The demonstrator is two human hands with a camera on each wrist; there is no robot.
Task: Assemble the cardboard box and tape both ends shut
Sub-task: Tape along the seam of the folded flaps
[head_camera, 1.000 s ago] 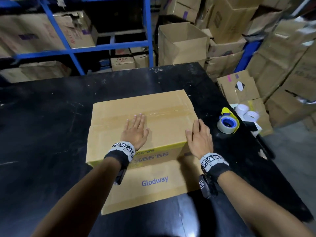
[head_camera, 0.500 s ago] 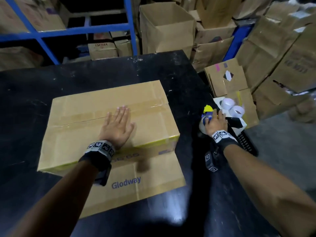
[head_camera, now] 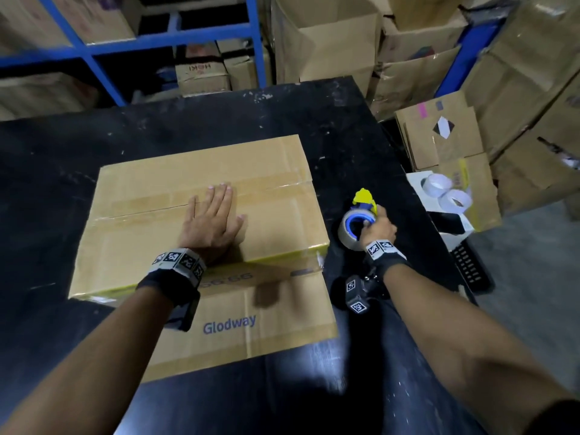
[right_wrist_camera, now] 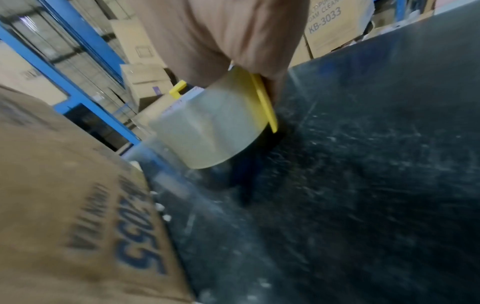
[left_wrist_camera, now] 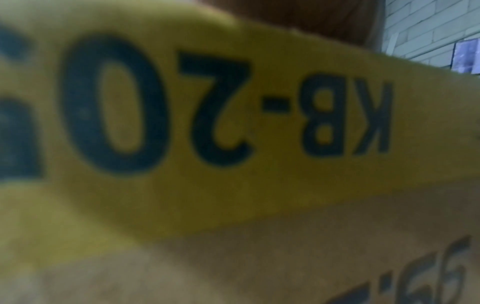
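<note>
Black and scuffed, the desk is carrying everything I am working with, and the cardboard box is lying across it straight in front of me, long axis running left to right, top flaps folded down with the centre seam following that same line. An old strip of tape already seems to be lying over that seam, and one flap is sticking out flat toward me at the near side. I am pressing my left hand flat on the top, fingers straight, just short of the seam. Off the box's right end, close beside it, my right hand is gripping the tape dispenser with its clear roll, so the seam's right end is the nearer start, and I judge the pull should be running leftward toward my holding hand.
</note>
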